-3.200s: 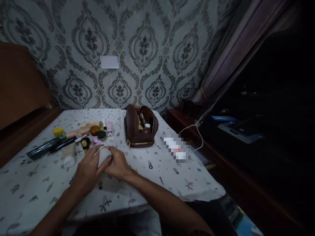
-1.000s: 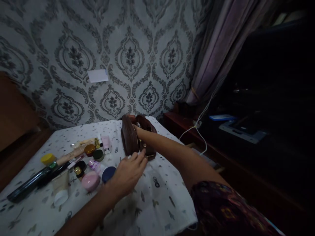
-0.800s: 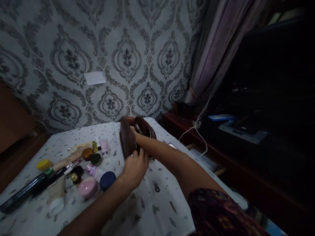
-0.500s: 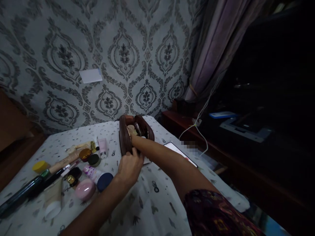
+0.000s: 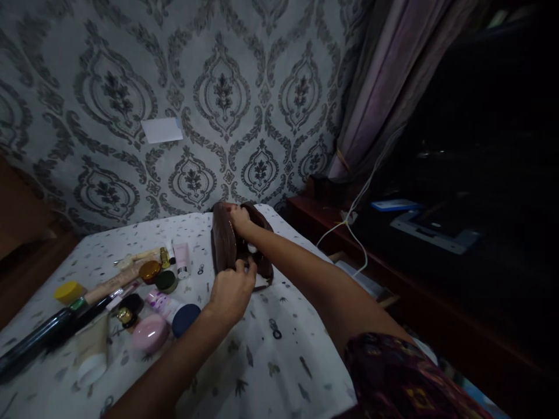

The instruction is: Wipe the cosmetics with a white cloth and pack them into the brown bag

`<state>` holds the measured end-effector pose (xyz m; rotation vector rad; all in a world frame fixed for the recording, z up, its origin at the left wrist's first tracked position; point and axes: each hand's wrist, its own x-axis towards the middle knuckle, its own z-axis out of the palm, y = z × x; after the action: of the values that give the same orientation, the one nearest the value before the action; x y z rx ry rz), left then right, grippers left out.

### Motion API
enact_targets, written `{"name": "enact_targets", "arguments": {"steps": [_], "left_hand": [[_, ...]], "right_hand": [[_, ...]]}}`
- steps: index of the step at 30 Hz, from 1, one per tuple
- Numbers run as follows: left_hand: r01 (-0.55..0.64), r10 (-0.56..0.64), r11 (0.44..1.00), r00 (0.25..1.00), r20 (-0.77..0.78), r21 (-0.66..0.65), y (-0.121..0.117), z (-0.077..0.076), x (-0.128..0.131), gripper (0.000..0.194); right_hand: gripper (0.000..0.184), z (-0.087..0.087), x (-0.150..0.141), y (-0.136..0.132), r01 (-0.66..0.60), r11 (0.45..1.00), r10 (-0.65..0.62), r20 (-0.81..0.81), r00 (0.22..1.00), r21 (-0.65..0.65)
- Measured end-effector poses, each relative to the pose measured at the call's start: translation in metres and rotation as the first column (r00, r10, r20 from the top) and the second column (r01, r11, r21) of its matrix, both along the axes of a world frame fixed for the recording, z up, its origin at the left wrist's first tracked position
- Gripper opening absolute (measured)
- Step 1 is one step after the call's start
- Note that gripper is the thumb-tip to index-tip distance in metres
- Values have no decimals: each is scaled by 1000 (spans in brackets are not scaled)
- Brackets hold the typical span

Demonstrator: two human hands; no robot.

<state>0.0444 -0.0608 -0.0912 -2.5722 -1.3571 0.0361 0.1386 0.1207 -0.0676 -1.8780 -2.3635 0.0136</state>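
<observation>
A brown zip pouch (image 5: 223, 244) stands on the table covered with a patterned white cloth (image 5: 279, 355). My left hand (image 5: 231, 291) grips the pouch's near end with fingers closed. My right hand (image 5: 240, 218) reaches over the pouch's top at its far end, fingers curled on the opening edge. A small white-capped item (image 5: 252, 248) shows inside the pouch between my hands.
Cosmetics lie left of the pouch: a dark blue round compact (image 5: 186, 319), a pink compact (image 5: 149, 333), a pink tube (image 5: 182, 259), jars, a yellow cap (image 5: 68, 291) and a long dark bottle (image 5: 39, 337). A white cable (image 5: 353, 215) and a dark cabinet are at right.
Both hands left the white item on the table and went to the pouch. My left hand took hold of its near end; my right hand came up out of the inside to the far top edge.
</observation>
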Motion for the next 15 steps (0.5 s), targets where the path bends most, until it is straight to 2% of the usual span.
{"name": "enact_targets", "arguments": {"steps": [3,7,15], "left_hand": [[-3,3,1000,1000,1,-4,0,1,0,54],[6,-6,1000,1000,-6,-15,-1,3,-1,54],[12,-12,999,1000,1,-51,1,2,-4,56]], "right_hand": [[36,0,11,4,137,989,-133,74,988,-55],[35,-1,16,6,219,972,-209,107,972,-88],[39,1,16,14,223,971,-213,115,970,-86]]}}
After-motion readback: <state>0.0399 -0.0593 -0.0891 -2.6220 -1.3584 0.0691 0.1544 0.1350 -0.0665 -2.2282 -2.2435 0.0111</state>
